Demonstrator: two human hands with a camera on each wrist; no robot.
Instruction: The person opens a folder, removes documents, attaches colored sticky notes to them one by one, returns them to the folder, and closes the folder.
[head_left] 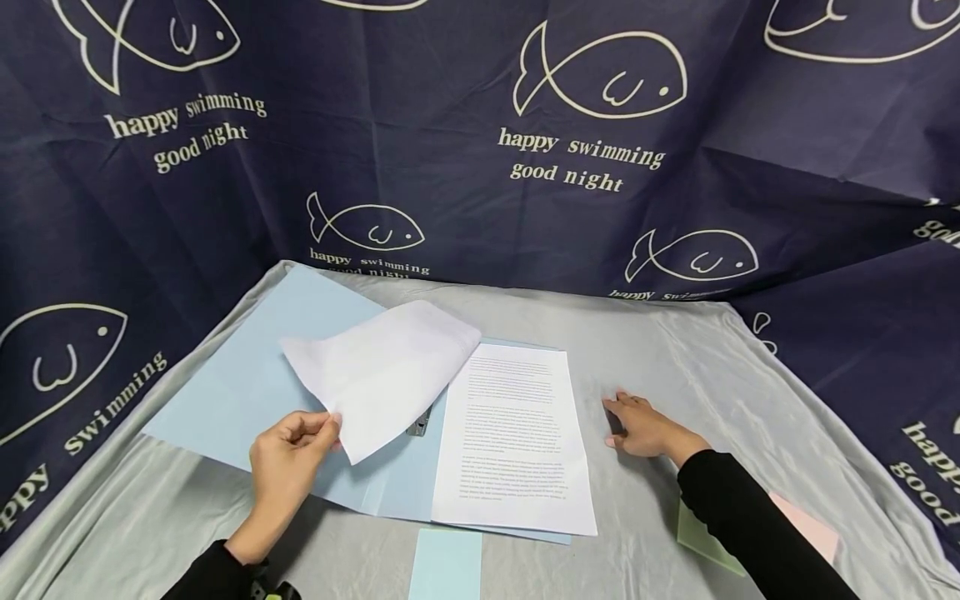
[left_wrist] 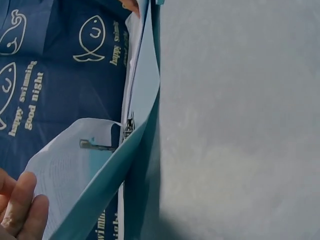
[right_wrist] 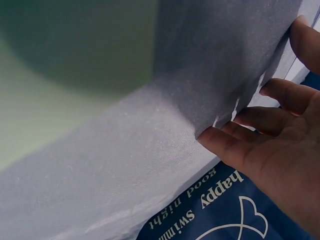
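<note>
In the head view, the left hand (head_left: pixel 292 454) is pinching a corner of a white sheet (head_left: pixel 382 367) between thumb and fingers, and the sheet is curving up over an opened light blue folder (head_left: pixel 217 392). A metal clip (head_left: pixel 419 424) is showing under the sheet's lower edge. A printed page (head_left: pixel 513 442) is lying flat on the folder's right part. The right hand (head_left: pixel 645 427) is resting to the right of that page, fingers spread, holding nothing. A pale blue slip (head_left: pixel 446 567) is lying just below the folder; a green slip (head_left: pixel 701 537) and a pink slip (head_left: pixel 806 525) are lying by the right sleeve (head_left: pixel 757 521).

In the left wrist view, fingertips are showing beside the lifted sheet, whose lines of print are facing the camera.

In the right wrist view, loosely bent fingers are touching the cloth-covered surface (right_wrist: pixel 165 135).
</note>
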